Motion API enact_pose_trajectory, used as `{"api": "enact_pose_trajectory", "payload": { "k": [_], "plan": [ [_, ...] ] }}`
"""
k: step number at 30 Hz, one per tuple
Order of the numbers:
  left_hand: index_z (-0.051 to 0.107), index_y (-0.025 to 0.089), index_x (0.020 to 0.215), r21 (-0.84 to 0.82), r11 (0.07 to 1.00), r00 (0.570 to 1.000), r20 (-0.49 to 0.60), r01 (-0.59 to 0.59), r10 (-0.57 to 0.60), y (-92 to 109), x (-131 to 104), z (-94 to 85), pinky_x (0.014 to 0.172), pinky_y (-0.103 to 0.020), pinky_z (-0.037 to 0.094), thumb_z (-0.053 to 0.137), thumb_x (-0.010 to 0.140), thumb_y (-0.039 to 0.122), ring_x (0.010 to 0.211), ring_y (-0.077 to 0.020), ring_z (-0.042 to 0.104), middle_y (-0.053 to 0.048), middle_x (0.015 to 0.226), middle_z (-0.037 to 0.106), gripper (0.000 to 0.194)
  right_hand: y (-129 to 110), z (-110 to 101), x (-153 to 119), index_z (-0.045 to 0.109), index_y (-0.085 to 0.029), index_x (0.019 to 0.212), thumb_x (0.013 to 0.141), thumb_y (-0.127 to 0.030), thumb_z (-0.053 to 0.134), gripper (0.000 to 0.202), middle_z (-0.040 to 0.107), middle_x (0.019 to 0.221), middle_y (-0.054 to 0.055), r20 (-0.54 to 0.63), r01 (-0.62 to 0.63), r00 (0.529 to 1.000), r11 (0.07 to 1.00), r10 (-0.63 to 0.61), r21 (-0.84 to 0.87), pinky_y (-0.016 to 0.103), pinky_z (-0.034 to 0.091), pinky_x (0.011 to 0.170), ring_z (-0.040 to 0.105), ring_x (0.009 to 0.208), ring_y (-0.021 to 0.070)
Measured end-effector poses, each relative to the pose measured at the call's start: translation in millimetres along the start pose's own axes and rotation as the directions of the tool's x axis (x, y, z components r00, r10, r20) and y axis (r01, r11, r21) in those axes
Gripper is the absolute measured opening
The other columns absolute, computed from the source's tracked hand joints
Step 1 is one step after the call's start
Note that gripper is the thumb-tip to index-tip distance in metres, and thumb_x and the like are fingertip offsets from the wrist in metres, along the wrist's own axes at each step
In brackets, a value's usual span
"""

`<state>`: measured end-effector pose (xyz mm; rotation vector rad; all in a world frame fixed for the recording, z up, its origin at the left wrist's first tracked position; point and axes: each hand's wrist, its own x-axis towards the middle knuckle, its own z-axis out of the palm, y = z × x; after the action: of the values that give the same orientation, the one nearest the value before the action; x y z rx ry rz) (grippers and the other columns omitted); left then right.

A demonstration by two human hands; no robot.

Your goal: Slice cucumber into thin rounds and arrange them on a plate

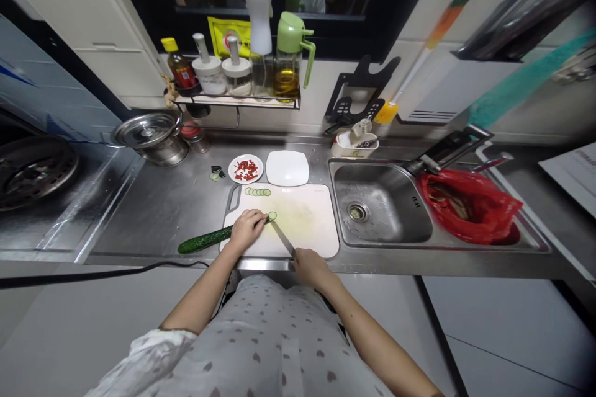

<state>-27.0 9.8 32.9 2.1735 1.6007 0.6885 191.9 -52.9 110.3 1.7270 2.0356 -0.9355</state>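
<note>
A long dark-green cucumber (205, 240) lies partly on the white cutting board (311, 223), its far end sticking out over the counter to the left. My left hand (248, 227) is closed over its cut end. In my right hand (311, 267) is the handle of a knife (283, 238), whose blade slants up to the cucumber's cut face. A thin round cucumber slice (272, 215) sits by the blade tip. Near the board's top left, several cucumber slices (257, 192) overlap in a row.
Behind the board stand a small plate of chopped red pieces (246, 169) and a white square plate (287, 169). A sink (382, 198) is at the right, with a red plastic bag (470, 205) beyond it. A steel pot (156, 136) and a condiment rack (237, 100) are at the back left.
</note>
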Motion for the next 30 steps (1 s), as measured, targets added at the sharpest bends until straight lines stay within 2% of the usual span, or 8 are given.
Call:
{"api": "enact_pose_trajectory", "payload": {
  "k": [4,9,13,19,24,30],
  "plan": [
    [0.067,0.026,0.100,0.042,0.996,0.996,0.043,0.073,-0.074,6.3,2.7,-3.7,0.088,-0.031,0.043,0.047,0.089,0.033,0.096,-0.0183,0.056,-0.004,0.100,0.066,0.024,21.5,-3.7,-6.1,0.063,-0.014,0.094,0.087,-0.018,0.040,0.024,0.068,0.093,0.013,-0.067,0.032,0.997,0.997,-0.028,0.063,0.026,0.032,0.064,0.061,0.087,0.0211],
    [0.064,0.027,0.106,0.172,0.974,0.984,0.080,0.146,-0.162,22.8,11.4,-5.7,0.091,-0.036,0.037,0.049,0.086,0.041,0.100,-0.0217,0.054,-0.005,0.104,0.064,0.029,41.6,0.8,0.7,0.062,-0.014,0.094,0.089,-0.020,0.038,0.025,0.068,0.092,0.012,-0.155,-0.077,0.983,0.987,0.098,0.138,0.025,0.028,0.061,0.060,0.083,0.0184],
    [0.063,0.026,0.111,0.303,0.935,0.964,0.128,0.186,-0.233,37.4,23.5,-0.5,0.090,-0.040,0.032,0.050,0.084,0.042,0.105,-0.0257,0.050,-0.008,0.109,0.061,0.034,44.9,4.9,8.4,0.062,-0.014,0.095,0.089,-0.020,0.038,0.025,0.068,0.093,0.012,-0.169,-0.117,0.976,0.982,0.141,0.147,0.025,0.028,0.062,0.059,0.084,0.0184],
    [0.066,0.022,0.103,0.424,0.884,0.942,0.169,0.196,-0.290,47.6,35.1,9.1,0.090,-0.043,0.028,0.046,0.085,0.034,0.105,-0.0278,0.048,-0.012,0.107,0.060,0.030,44.2,8.3,14.7,0.062,-0.014,0.099,0.090,-0.022,0.038,0.027,0.068,0.096,0.012,-0.173,-0.134,0.972,0.979,0.160,0.155,0.026,0.028,0.063,0.060,0.085,0.0185],
    [0.064,0.021,0.101,0.401,0.884,0.926,0.177,0.240,-0.332,49.2,39.6,11.4,0.090,-0.041,0.028,0.048,0.083,0.030,0.105,-0.0266,0.049,-0.010,0.107,0.061,0.026,46.5,10.6,17.8,0.062,-0.014,0.099,0.090,-0.022,0.039,0.026,0.068,0.096,0.011,-0.166,-0.133,0.973,0.978,0.160,0.160,0.025,0.028,0.063,0.060,0.086,0.0178],
    [0.062,0.023,0.087,0.232,0.912,0.914,0.151,0.338,-0.377,46.3,50.3,10.3,0.087,-0.040,0.031,0.049,0.085,0.030,0.095,-0.0232,0.057,-0.005,0.092,0.068,0.014,46.3,8.5,18.6,0.062,-0.014,0.098,0.090,-0.021,0.038,0.026,0.068,0.095,0.011,-0.163,-0.130,0.974,0.979,0.155,0.157,0.025,0.030,0.065,0.060,0.085,0.0176]
  ]
}}
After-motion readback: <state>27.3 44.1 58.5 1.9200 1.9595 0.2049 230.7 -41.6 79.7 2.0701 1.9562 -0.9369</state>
